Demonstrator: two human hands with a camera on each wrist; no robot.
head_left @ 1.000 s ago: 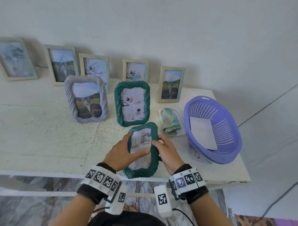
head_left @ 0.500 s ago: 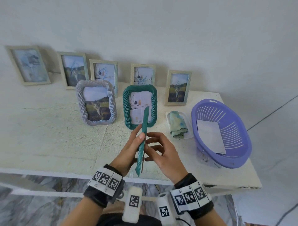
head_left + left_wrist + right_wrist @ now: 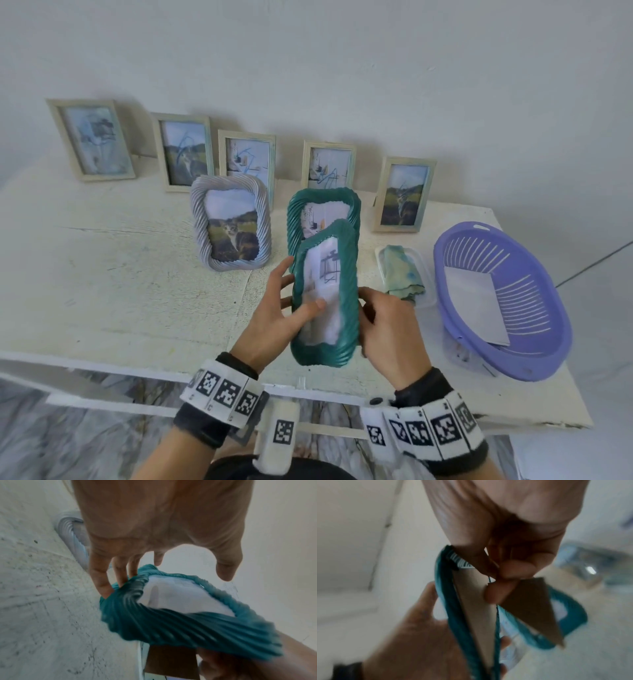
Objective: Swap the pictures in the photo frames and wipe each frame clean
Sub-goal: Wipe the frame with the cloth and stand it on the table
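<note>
We hold the small teal frame off the table, near its front edge, with its long axis running near to far and its picture side turned up and toward our left. Our left hand lies on that left side: the thumb rests across the glass while the fingers reach round the frame's left edge, as the left wrist view shows. Our right hand is on the frame's right, behind it, and in the right wrist view its thumb and fingers pinch the brown easel stand that juts from the cardboard backing. So the back of the frame faces right, toward the right hand, which we judge is the one placed to open the backing.

The second teal frame stands just beyond, the grey frame to its left, the folded cloth and the purple basket to the right.

We can read no brand, label or writing anywhere; only square coded markers show on the wristbands.
</note>
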